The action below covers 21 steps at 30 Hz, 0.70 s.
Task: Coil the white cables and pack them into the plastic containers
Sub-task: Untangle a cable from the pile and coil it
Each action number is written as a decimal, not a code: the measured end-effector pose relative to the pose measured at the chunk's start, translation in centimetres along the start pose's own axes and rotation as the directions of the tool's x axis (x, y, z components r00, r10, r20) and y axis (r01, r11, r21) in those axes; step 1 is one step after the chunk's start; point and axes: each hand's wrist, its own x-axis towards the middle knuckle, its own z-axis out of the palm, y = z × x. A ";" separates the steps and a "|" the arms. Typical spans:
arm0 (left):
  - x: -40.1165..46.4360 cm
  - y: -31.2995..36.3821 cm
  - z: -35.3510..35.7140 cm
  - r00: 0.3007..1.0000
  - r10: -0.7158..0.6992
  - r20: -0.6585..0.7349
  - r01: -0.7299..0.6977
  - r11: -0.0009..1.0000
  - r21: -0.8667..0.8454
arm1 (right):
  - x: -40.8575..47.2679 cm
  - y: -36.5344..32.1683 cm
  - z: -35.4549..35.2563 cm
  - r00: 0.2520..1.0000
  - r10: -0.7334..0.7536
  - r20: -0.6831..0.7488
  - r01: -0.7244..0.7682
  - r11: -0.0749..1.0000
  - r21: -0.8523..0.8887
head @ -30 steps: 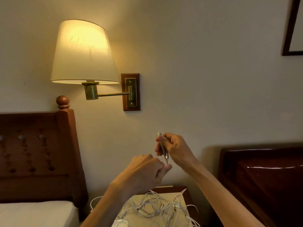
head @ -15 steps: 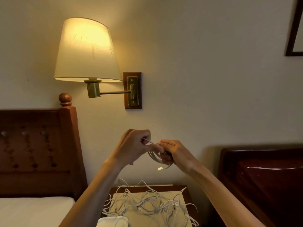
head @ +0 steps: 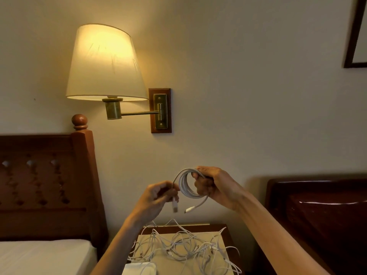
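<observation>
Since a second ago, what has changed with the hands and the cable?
The cable, then a tight bundle in the right hand, now shows as a round coil of several loops held up by that hand. The left hand, a second ago lower and just beneath the right, now pinches the end near its plug. The tangled cables on the nightstand stayed put.

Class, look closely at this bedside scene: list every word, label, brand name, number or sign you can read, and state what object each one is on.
There is no readable text anywhere in this view.
Coiled white cable held by the right hand: no markings visible.
White plug below the left hand: blurred, nothing legible.
Brass switch plate of the wall lamp: no lettering visible.
White object at the bottom edge: no print visible.
</observation>
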 end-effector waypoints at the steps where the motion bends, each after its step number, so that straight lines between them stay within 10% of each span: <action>1: 0.0 -0.2 0.0 0.999 -0.037 -0.027 0.036 0.999 -0.015 | 0.0 0.0 0.0 1.000 0.005 0.004 -0.005 1.000 0.012; 8: 1.9 3.1 1.2 0.909 -0.246 -0.335 0.125 0.930 -0.346 | 0.8 0.7 0.6 0.999 0.013 0.040 -0.018 0.991 0.136; 16: 1.5 4.5 2.4 0.932 -0.360 0.054 0.325 0.757 -0.566 | 1.0 0.0 0.9 1.000 -0.014 0.013 0.012 0.996 0.083; 21: 0.9 5.3 2.9 0.950 -0.312 0.018 0.283 0.836 -0.471 | 1.1 -0.6 0.5 0.997 -0.050 -0.055 0.053 0.998 0.047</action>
